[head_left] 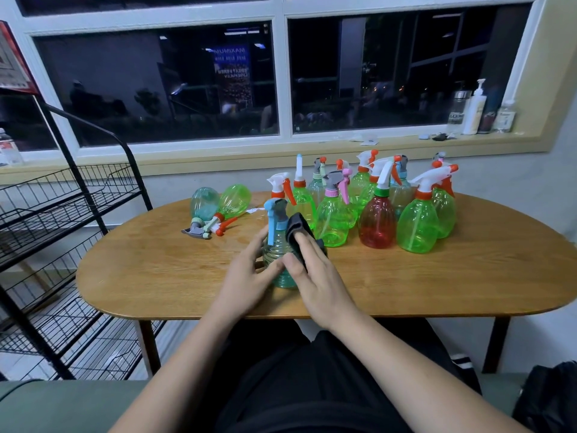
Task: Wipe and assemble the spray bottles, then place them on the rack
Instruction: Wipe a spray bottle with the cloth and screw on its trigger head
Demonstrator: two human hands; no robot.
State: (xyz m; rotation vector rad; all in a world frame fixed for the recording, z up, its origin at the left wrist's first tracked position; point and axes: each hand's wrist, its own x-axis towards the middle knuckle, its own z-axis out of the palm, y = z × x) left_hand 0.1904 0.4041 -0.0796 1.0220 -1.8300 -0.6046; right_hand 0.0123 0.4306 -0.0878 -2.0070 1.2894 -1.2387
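A teal spray bottle [276,260] with a blue and grey trigger head stands upright near the front of the wooden table [437,276]. My left hand [249,276] steadies its left side with straight fingers. My right hand [315,273] presses a dark grey cloth [298,234] against the bottle's right side, fingers wrapped in the cloth. Behind stand several upright bottles, most green [334,220], one red [377,223]. Two bottles, one teal [204,203] and one green [234,200], lie on their sides at the left.
A black wire rack [68,220] with tiered baskets stands left of the table. The window sill [281,154] behind holds a pump bottle [474,110] and other containers at the right. A dark bag [549,398] lies at the lower right.
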